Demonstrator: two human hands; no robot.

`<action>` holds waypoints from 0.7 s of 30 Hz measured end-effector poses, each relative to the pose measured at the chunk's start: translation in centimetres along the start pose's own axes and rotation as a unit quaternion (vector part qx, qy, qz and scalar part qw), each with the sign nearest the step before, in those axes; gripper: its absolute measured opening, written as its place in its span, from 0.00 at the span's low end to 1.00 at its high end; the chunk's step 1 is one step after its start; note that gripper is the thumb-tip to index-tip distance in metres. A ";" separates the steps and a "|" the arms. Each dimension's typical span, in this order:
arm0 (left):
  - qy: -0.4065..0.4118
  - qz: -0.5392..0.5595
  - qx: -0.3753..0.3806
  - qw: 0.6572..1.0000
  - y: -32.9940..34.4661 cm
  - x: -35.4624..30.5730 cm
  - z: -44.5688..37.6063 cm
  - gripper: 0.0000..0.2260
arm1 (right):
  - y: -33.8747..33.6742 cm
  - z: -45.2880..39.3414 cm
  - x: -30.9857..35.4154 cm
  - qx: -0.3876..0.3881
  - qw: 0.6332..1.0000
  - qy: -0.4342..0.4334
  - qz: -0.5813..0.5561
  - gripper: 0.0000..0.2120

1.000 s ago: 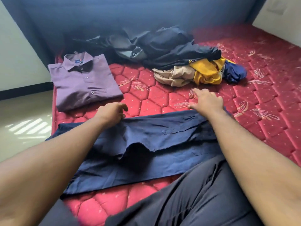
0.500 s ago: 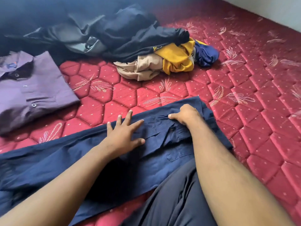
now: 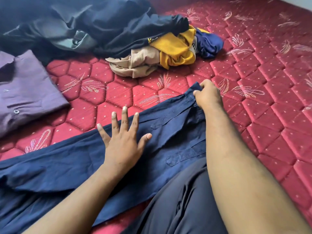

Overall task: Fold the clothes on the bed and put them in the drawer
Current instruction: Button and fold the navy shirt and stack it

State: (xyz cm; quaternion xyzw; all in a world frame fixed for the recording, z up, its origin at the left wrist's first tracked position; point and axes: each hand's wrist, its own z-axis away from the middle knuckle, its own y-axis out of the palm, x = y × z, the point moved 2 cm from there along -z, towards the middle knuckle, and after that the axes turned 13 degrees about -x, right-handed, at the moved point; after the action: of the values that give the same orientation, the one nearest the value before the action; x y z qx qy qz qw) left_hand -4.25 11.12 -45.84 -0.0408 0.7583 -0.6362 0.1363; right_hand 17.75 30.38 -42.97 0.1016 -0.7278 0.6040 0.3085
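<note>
Navy blue trousers lie stretched across the red quilted mattress in front of me. My left hand lies flat on the trousers with its fingers spread. My right hand pinches the waistband corner at the trousers' far right end and lifts it slightly. A folded purple shirt lies at the left. Further back is a heap of unfolded clothes: dark garments, a beige piece, a yellow one and a blue one.
My leg in dark trousers rests on the mattress at the bottom. A pale wall borders the bed at the top right corner. Bare mattress stretches to the right of my right arm.
My right hand slid from the pocket area to the waistband's far corner and pinched it. My left hand stays flat on the trousers. The view has shifted closer.
</note>
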 end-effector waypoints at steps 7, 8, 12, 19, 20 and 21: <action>-0.004 0.004 0.057 0.998 3.1 -0.3 1.6 0.41 | 1.2 1.0 -0.8 0.024 0.994 0.043 0.097 0.18; -0.007 0.007 0.058 0.998 3.1 -0.3 1.5 0.41 | 1.0 1.4 -0.4 0.013 0.992 0.030 0.118 0.20; -0.008 0.002 0.072 0.997 2.3 0.0 1.8 0.42 | 1.3 5.8 3.0 -0.021 0.979 -0.175 0.103 0.21; -0.058 -0.045 0.078 0.994 -0.6 9.5 7.1 0.40 | 6.2 16.6 6.1 0.306 0.845 -0.399 0.181 0.27; -0.067 -0.057 0.078 0.993 -1.2 11.3 7.7 0.40 | 6.2 16.8 6.1 0.301 0.841 -0.402 0.201 0.28; -0.083 -0.070 0.075 0.991 -1.8 13.2 8.2 0.40 | 6.2 16.9 6.1 0.297 0.840 -0.402 0.211 0.28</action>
State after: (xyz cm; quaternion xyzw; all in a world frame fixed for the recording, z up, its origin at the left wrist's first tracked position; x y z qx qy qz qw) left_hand -15.05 -0.16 -47.35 -0.1356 0.6899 -0.6937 0.1564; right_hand 4.21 17.40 -45.91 0.2663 -0.5778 0.7476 -0.1908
